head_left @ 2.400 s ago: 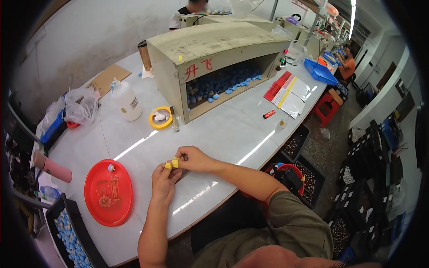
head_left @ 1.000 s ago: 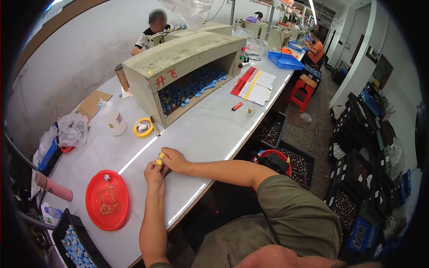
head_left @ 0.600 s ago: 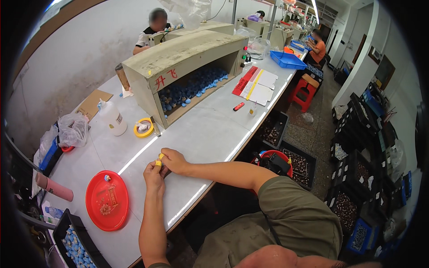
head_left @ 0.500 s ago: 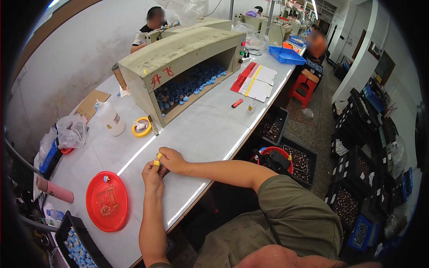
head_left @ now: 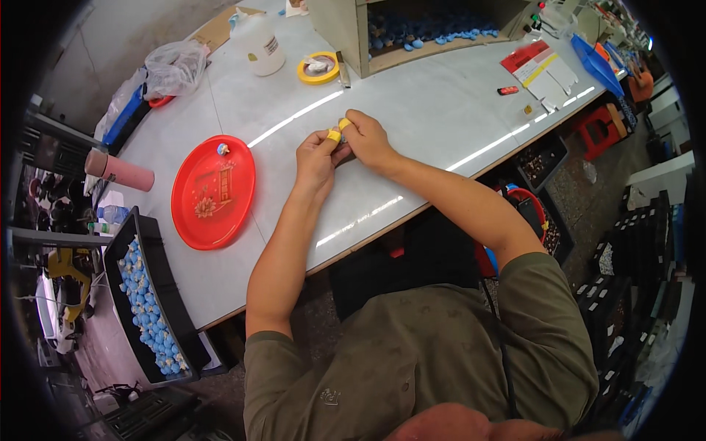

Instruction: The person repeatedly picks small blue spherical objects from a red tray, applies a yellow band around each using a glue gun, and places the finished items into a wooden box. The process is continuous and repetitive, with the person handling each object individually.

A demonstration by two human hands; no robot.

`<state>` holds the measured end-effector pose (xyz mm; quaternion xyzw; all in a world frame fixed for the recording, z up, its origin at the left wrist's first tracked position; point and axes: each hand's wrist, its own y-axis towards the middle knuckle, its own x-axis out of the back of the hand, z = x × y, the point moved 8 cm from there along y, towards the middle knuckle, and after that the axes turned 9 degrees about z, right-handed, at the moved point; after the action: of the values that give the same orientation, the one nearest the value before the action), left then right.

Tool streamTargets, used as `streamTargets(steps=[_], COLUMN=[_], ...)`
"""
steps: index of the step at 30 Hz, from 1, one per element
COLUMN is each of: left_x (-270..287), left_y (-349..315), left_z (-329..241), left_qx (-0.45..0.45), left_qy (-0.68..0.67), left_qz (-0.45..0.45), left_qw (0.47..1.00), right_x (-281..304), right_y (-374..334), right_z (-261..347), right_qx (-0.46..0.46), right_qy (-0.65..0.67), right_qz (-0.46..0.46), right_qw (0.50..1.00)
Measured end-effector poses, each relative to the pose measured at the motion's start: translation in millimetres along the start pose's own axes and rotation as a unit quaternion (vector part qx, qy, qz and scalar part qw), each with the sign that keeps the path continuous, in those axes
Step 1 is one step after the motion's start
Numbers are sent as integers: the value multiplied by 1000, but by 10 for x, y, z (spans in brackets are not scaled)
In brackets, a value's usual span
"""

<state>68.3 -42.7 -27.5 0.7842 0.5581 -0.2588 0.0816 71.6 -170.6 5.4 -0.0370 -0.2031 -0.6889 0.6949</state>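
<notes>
My left hand (head_left: 315, 163) and my right hand (head_left: 370, 143) meet above the grey-white tabletop (head_left: 426, 110), fingers closed and thumbs pressed close together. Yellow tape wraps a digit on each hand. A speck of blue shows between the fingertips, but the fingers hide most of whatever they pinch. Left of my hands lies a round red plastic tray (head_left: 193, 220) with a gold flower print. On it, towards the far side, sits one small blue-and-cream piece (head_left: 223, 149).
A black bin (head_left: 165, 294) of blue-and-cream pieces (head_left: 147, 309) stands at the table's left end, near a pink tumbler (head_left: 129, 173). Farther back are a white bottle (head_left: 257, 45), a yellow tape roll (head_left: 318, 79) and an open-fronted box (head_left: 342, 33) holding blue pieces.
The view has swung down and left, so the table and my hands appear higher and farther right. Both hands stay together, still pinching.
</notes>
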Motion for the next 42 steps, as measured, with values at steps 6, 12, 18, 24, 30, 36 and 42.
streamTargets(steps=[6,12,18,24,30,36,42], left_x=[-10,-36,-28,-17,31,15,1], left_y=[15,18,34,-3,23,6,-33], left_z=[-20,-27,-13,-35,-23,-31,-35], left_qx=[-1,4,10,-2,-1,-5,0], left_qy=[1,2,14,21,16,29,29], left_qz=[-8,4,10,8,14,16,2], left_qw=[1000,1000,1000,1000,1000,999,1000], right_x=[41,42,51,76,102,130,141], right_y=[3,-2,-8,-35,-39,-64,-69], right_z=[47,17,32,89,116,159,155], right_qx=[2,-14,12,22,14,22,21], right_qy=[-7,-17,-21,-27,-28,-23,-31], right_qz=[-5,0,-19,-29,-30,-36,-27], right_qw=[1000,1000,1000,999,999,999,999])
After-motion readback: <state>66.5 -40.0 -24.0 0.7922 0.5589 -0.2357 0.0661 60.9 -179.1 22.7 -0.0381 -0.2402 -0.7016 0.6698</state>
